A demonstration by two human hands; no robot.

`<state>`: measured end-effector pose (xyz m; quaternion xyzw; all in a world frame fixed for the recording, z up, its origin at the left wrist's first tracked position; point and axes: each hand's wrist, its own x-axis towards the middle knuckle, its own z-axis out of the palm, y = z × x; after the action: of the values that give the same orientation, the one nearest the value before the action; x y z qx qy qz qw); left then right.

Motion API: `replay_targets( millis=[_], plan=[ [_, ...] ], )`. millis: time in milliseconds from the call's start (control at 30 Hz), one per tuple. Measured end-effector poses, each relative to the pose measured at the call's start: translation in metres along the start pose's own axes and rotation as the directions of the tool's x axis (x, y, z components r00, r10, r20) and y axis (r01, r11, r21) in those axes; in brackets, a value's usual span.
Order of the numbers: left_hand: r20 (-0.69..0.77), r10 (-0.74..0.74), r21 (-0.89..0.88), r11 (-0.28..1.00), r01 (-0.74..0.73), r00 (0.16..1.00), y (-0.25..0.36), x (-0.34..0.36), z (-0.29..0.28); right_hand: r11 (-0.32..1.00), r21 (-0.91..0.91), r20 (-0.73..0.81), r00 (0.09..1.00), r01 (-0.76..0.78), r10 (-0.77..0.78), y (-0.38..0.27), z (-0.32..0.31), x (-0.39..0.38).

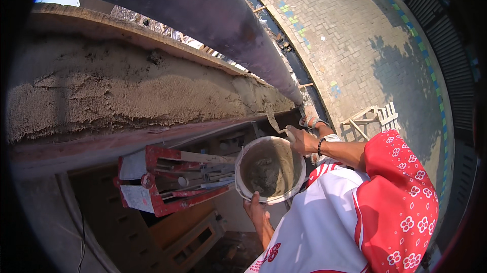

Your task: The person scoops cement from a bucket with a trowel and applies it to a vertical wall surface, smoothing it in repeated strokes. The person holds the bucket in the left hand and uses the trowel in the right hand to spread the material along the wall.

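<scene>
A whitish bucket [238, 171] holds wet grey mortar [266, 169]. My left hand [258, 214] grips its rim and wall on the near side, thumb over the edge. Beyond the far rim, my right hand [302, 140] is closed around the handle of a trowel [274, 121]. The narrow, mortar-smeared blade reaches away from the bucket toward the end of a plastered wall band [127, 90]. That band is rough and brown-grey, with a wooden board [137, 32] along its upper edge. A dark bracelet sits on my right wrist.
A red-and-white stepladder [137, 199] stands left of the bucket. A thick dark pipe [213, 14] slants across above the wall. Far below, right, lie a paved street [329, 29], a drain channel [304, 72] and a wooden pallet [373, 121]. My sandalled foot [310, 121] shows beyond my right hand.
</scene>
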<state>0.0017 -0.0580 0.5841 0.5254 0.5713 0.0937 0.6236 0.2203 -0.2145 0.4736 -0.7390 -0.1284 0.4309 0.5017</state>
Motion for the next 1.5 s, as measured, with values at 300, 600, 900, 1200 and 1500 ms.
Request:
replay_targets(
  millis=[300, 600, 900, 1200, 1500],
  plan=[
    [-0.021, -0.041, 0.019, 0.999, 0.041, 0.999, 0.000, -0.003, -0.004, 0.994, 0.039, -0.149, 0.983, -0.103, 0.107, 0.046, 0.001, 0.003],
    [-0.120, 0.026, -0.218, 0.975, -0.052, 0.992, -0.038, 0.004, -0.020, 0.981, -0.088, -0.214, 0.958, 0.174, -0.190, 0.050, 0.029, 0.073],
    [-0.152, -0.049, -0.116, 0.993, 0.032, 0.987, -0.034, 0.003, -0.013, 0.997, -0.080, 0.090, 0.996, -0.014, 0.022, 0.021, 0.010, -0.020],
    [-0.147, -0.002, -0.258, 0.965, -0.037, 0.989, -0.058, 0.009, -0.023, 0.977, 0.158, -0.277, 0.943, -0.143, 0.183, 0.029, 0.003, -0.009],
    [-0.260, -0.087, -0.261, 0.965, 0.017, 0.962, -0.053, -0.013, -0.017, 0.989, 0.150, -0.476, 0.877, 0.003, 0.070, 0.040, 0.086, 0.083]
  ],
)
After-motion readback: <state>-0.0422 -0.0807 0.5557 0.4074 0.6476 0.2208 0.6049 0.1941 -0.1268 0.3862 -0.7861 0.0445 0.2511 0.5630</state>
